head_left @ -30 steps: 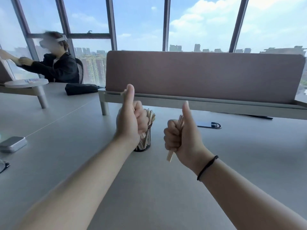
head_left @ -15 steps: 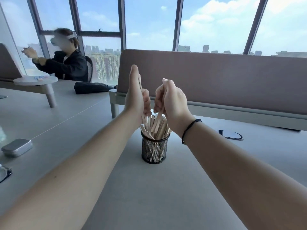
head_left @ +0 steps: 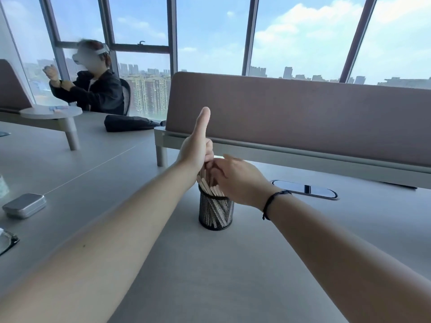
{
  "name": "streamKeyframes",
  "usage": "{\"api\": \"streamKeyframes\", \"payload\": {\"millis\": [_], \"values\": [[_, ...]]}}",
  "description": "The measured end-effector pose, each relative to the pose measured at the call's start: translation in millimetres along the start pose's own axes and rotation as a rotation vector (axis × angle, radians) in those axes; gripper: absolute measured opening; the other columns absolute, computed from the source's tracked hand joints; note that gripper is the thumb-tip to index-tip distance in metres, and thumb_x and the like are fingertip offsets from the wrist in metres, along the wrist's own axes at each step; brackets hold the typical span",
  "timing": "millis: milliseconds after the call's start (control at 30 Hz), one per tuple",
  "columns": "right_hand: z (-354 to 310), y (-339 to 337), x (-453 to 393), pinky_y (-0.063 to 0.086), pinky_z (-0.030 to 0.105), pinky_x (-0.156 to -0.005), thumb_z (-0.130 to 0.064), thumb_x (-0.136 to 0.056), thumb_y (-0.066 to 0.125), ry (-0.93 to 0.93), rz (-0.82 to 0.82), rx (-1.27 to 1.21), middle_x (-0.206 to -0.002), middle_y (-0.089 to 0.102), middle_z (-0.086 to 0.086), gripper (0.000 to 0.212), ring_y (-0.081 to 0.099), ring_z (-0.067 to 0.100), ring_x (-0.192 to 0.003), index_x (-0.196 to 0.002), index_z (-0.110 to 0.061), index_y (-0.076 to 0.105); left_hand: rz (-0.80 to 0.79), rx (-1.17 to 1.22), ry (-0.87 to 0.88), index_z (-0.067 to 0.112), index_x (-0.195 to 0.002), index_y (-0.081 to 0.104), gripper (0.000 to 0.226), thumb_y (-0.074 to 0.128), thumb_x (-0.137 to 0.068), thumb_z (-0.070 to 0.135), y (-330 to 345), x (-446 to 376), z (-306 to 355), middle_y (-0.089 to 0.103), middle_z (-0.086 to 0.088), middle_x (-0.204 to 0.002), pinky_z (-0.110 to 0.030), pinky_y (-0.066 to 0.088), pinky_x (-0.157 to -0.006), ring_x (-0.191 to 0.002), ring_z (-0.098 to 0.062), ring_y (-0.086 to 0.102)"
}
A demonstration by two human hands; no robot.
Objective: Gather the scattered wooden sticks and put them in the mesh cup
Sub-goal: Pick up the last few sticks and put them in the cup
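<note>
Over a grey desk (head_left: 210, 276), we hold both hands above a black mesh cup (head_left: 216, 212) that stands upright near the middle of the surface, packed with wooden sticks (head_left: 211, 188) whose pale ends fan out above the rim. Our left hand (head_left: 197, 150) is curled with its thumb raised straight up, its lower fingers down among the stick tops; whether it grips any of them we cannot tell, since the fingers are hidden behind the palm. Our right hand (head_left: 240, 180), a dark cord at the wrist, reaches in from the right with fingers loosely closed, touching the left hand just above the sticks. A dark phone (head_left: 305, 189) lies flat behind the right wrist, and a small metal tin (head_left: 24, 205) sits at the far left. A mauve divider panel (head_left: 303, 117) runs behind the cup
</note>
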State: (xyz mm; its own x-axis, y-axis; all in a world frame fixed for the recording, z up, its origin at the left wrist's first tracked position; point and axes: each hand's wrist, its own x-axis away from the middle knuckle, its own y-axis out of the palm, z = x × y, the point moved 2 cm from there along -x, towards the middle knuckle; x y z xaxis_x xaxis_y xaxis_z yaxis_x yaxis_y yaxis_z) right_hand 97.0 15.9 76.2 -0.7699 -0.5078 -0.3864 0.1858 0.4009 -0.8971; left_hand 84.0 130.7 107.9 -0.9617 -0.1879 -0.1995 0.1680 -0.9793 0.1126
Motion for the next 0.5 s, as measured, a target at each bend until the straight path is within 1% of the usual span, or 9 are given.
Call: {"api": "streamKeyframes", "payload": {"millis": [33, 67, 133, 200, 267, 300, 367, 433, 500], "values": [[1.4, 3.6, 1.5, 0.042, 0.037, -0.086, -0.034, -0.097, 0.026, -0.050, -0.017, 0.084, -0.086, 0.063, -0.004, 0.042, 0.053, 0.023, -0.094, -0.088, -0.016, 0.063, 0.010, -0.040, -0.017, 0.042, -0.062, 0.056, 0.044, 0.049, -0.067, 0.085, -0.3, 0.4, -0.5, 0.020, 0.000, -0.052, -0.039, 0.029, -0.063, -0.052, -0.019, 0.026], [3.2, 6.4, 1.4, 0.041, 0.040, -0.094, -0.038, -0.095, 0.021, -0.081, -0.037, 0.152, -0.090, 0.064, -0.005, 0.046, 0.053, 0.023, -0.101, -0.087, -0.018, 0.062, 0.035, -0.064, -0.033, 0.034, -0.053, 0.046, 0.049, 0.047, -0.070, 0.080, -1.3, 0.6, -0.6, 0.025, -0.001, -0.049, -0.039, 0.034, -0.068, -0.051, -0.020, 0.033], [4.7, 3.8, 1.7, 0.040, 0.043, -0.097, -0.040, -0.097, 0.028, -0.085, -0.071, 0.166, -0.101, 0.062, -0.007, 0.040, 0.050, 0.020, -0.110, -0.096, -0.020, 0.062, 0.091, -0.113, -0.028, 0.020, -0.045, 0.031, 0.062, 0.040, -0.083, 0.069, -4.1, -4.7, -0.7, 0.037, -0.003, -0.044, -0.038, 0.039, -0.073, -0.055, -0.023, 0.043], [3.0, -7.1, 6.6, 0.041, 0.040, -0.096, -0.040, -0.099, 0.039, -0.042, -0.001, -0.017, -0.117, 0.060, -0.009, 0.034, 0.050, 0.016, -0.112, -0.121, -0.024, 0.060, 0.133, -0.144, 0.020, 0.013, -0.045, 0.030, 0.064, 0.031, -0.093, 0.055, -5.9, -8.6, 2.0, 0.045, -0.007, -0.045, -0.037, 0.040, -0.072, -0.059, -0.024, 0.047], [6.3, -17.0, 15.2, 0.040, 0.030, -0.091, -0.043, -0.100, 0.047, 0.124, 0.115, -0.328, -0.124, 0.053, -0.014, 0.043, 0.051, 0.008, -0.105, -0.139, -0.026, 0.051, 0.142, -0.173, 0.048, 0.012, -0.047, 0.032, 0.060, 0.028, -0.097, 0.045, -4.9, -7.5, 2.1, 0.045, -0.010, -0.051, -0.034, 0.042, -0.067, -0.060, -0.024, 0.047], [8.4, -18.1, 18.9, 0.040, 0.027, -0.091, -0.045, -0.099, 0.050, 0.217, 0.156, -0.477, -0.124, 0.052, -0.014, 0.047, 0.051, 0.005, -0.103, -0.141, -0.025, 0.049, 0.140, -0.173, 0.047, 0.013, -0.048, 0.031, 0.057, 0.029, -0.097, 0.042, -4.9, -6.1, -0.9, 0.043, -0.010, -0.052, -0.031, 0.043, -0.063, -0.060, -0.024, 0.045], [11.8, -8.9, 26.9, 0.044, 0.030, -0.098, -0.048, -0.097, 0.053, 0.348, 0.185, -0.694, -0.130, 0.056, -0.010, 0.052, 0.056, 0.007, -0.111, -0.141, -0.022, 0.048, 0.132, -0.166, 0.031, 0.017, -0.045, 0.031, 0.054, 0.033, -0.096, 0.034, -7.3, -4.9, -11.2, 0.040, -0.006, -0.051, -0.030, 0.041, -0.062, -0.059, -0.023, 0.040], [13.9, 7.7, 37.2, 0.047, 0.032, -0.099, -0.052, -0.095, 0.053, 0.411, 0.170, -0.794, -0.127, 0.062, -0.006, 0.051, 0.061, 0.012, -0.112, -0.136, -0.022, 0.050, 0.119, -0.268, 0.018, 0.017, -0.046, 0.034, 0.049, 0.036, -0.095, 0.024, -10.3, -3.7, -23.4, 0.048, -0.004, -0.052, -0.032, 0.035, -0.061, -0.056, -0.023, 0.040], [16.8, 23.3, 48.9, 0.049, 0.026, -0.093, -0.049, -0.097, 0.052, 0.431, 0.147, -0.871, -0.117, 0.067, -0.008, 0.041, 0.065, 0.005, -0.103, -0.129, -0.024, 0.055, 0.093, -0.392, 0.002, 0.013, -0.052, 0.041, 0.040, 0.039, -0.092, 0.019, -10.8, -2.1, -34.3, 0.059, -0.008, -0.068, -0.033, 0.034, -0.061, -0.063, -0.022, 0.045]]}}
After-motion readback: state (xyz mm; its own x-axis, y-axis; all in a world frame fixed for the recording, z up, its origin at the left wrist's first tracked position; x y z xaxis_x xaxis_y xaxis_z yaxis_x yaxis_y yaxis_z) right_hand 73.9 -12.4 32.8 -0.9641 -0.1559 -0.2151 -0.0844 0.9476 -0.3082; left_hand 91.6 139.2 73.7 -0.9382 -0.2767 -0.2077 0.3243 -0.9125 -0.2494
